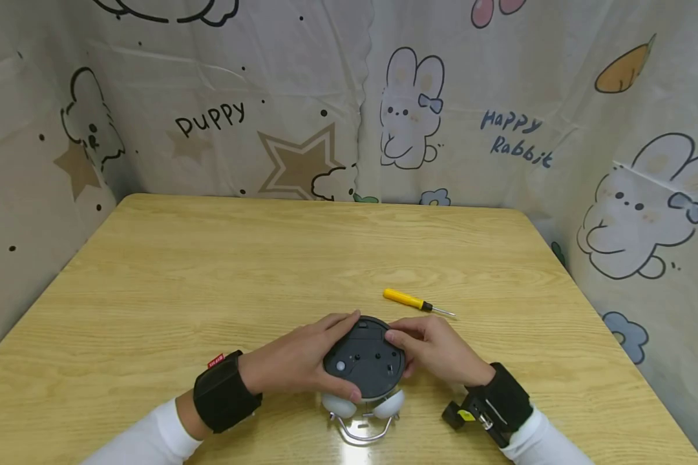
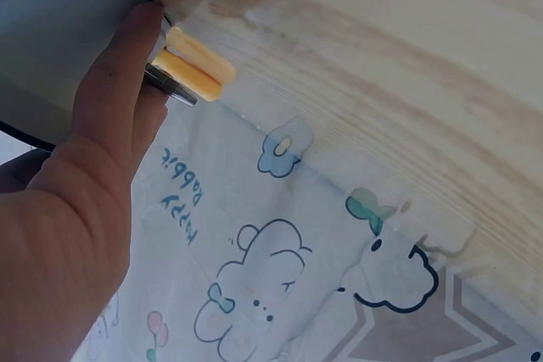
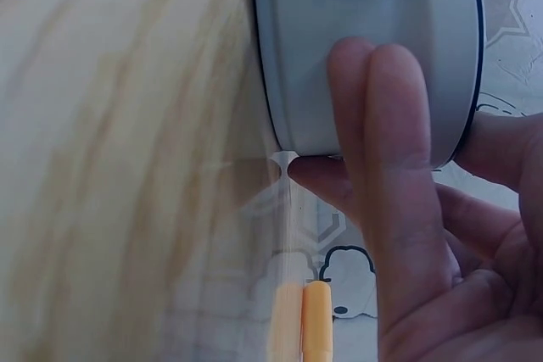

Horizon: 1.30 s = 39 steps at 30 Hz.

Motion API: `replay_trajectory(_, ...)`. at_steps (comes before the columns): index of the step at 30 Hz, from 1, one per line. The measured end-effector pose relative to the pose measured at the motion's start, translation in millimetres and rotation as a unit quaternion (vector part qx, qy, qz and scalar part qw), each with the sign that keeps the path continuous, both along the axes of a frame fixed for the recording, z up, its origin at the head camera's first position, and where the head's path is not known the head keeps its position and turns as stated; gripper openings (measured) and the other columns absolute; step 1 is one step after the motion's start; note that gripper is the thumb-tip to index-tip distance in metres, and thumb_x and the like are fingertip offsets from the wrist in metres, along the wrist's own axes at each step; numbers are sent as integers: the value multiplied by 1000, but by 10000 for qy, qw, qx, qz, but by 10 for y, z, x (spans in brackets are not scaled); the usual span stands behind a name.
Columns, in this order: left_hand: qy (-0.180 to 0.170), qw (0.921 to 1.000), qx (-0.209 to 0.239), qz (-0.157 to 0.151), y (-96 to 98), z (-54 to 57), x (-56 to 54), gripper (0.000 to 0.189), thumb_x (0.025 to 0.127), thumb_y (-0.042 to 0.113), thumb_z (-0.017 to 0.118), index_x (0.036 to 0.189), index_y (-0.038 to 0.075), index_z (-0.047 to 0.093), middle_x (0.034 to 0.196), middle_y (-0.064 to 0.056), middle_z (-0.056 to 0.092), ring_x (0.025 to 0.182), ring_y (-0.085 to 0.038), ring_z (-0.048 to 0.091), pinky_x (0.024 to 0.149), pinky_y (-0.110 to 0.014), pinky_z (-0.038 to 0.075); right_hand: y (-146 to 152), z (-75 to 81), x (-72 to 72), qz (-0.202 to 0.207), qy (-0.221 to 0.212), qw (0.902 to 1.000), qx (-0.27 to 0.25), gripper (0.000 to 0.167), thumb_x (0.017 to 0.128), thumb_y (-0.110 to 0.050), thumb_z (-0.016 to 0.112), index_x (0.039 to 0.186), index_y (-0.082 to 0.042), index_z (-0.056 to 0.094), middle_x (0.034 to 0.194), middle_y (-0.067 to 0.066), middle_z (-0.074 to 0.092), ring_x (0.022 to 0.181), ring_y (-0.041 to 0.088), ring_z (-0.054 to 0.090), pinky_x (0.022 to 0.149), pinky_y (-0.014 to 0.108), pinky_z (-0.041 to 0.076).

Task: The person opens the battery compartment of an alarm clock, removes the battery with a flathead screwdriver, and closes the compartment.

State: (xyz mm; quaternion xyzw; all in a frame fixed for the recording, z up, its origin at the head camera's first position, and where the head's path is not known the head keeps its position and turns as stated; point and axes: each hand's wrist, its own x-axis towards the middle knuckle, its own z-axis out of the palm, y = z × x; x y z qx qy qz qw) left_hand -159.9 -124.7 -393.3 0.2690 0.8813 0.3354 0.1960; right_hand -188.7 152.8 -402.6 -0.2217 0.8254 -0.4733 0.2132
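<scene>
A twin-bell alarm clock lies with its black back facing up, its two white bells and wire handle towards me. My left hand grips the clock's left side, thumb along the near edge and fingers at the far rim. On the other side, my right hand holds the clock by its right rim, with the thumb on the back near the battery cover. The right wrist view shows the fingers of the right hand against the white casing of the clock.
A yellow-handled screwdriver lies on the wooden table just beyond the clock. A printed curtain hangs behind the table and along its sides. Both wrists wear black straps.
</scene>
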Motion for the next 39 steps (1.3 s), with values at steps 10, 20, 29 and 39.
replay_trajectory(10,145,9999,60,-47,0,17,5,119,78,67,81,167,16,21,168,-7,33,147,-26,46,117,-47,44,2,5,-8,23,54,10000,41,38,106,-34,61,129,-7,70,92,10,77,64,19,72,61,37,61)
replay_trajectory(20,182,9998,56,-51,-7,11,10,118,78,68,80,167,17,21,168,-6,32,147,-27,45,117,-48,44,-9,15,1,31,97,9999,76,37,106,-33,60,129,-5,70,95,12,77,65,19,72,61,37,61)
replay_trajectory(29,110,9999,59,-20,-4,5,5,118,77,68,81,167,18,21,168,-6,32,148,-27,45,117,-48,43,-8,-12,-5,-11,230,9997,64,39,106,-32,61,132,-5,69,102,15,77,64,19,72,61,36,61)
replay_trajectory(39,129,9999,6,33,5,28,7,118,77,68,81,166,19,23,167,-6,34,146,-27,47,116,-49,44,-4,-14,-3,-93,475,9987,142,39,104,-31,64,133,-5,67,122,20,73,65,17,72,62,34,61)
